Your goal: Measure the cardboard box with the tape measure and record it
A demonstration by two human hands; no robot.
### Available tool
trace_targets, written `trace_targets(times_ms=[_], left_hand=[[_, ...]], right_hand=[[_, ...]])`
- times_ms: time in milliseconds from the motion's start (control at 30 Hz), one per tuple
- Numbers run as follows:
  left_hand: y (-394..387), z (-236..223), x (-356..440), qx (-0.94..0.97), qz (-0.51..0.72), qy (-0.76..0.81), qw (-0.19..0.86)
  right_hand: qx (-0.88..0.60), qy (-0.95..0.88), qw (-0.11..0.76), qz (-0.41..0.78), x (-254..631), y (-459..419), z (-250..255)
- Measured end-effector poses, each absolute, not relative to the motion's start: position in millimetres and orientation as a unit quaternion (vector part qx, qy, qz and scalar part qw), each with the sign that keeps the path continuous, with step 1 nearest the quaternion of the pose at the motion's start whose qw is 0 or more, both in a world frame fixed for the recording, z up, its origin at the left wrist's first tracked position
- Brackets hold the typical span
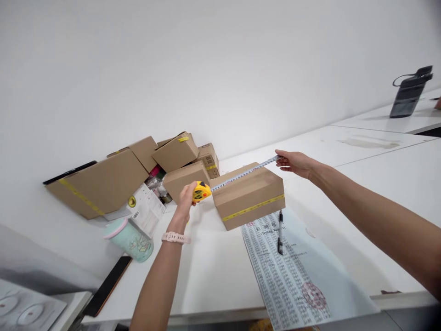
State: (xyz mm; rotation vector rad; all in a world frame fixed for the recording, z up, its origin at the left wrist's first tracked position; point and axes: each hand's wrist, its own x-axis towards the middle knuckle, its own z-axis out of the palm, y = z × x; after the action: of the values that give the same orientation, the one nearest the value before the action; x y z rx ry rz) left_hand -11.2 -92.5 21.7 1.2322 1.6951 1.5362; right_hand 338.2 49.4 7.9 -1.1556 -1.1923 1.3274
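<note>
My left hand (186, 198) grips the yellow case of a tape measure (201, 191) at the left side of a cardboard box (250, 195). From the case, the pale tape blade (241, 175) runs out across the top of this box. Its far end is pinched between the fingers of my right hand (292, 163), beyond the box's back right corner. A strip of yellow tape crosses the front of the box. Beneath its front edge lies a printed sheet (292, 271) with a red stamp, and a black pen (280, 234) rests on that sheet.
Several cardboard boxes (177, 151) are piled against the wall at the left. Nearer stand a mint tumbler (132, 239), tilted in view, and a white paper (148, 211). A dark water bottle (408, 94) stands far right on the white table (210, 276). A dark flat object (108, 285) lies at the left edge.
</note>
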Motion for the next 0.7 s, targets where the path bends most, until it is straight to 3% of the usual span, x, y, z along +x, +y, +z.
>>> trace_targets(times_ms=[267,700], left_hand=[[-88.5,0.5,-84.3,0.408,0.529,0.697,0.261],[-59.7,-13.6,-46.2,0.455,0.51,0.669,0.293]], right_hand=[[-0.563,-0.508,0.425,0.495,322.0,87.2,-35.8],[-0.594,-0.536,0.365,0.475,301.6,85.3,-47.4]])
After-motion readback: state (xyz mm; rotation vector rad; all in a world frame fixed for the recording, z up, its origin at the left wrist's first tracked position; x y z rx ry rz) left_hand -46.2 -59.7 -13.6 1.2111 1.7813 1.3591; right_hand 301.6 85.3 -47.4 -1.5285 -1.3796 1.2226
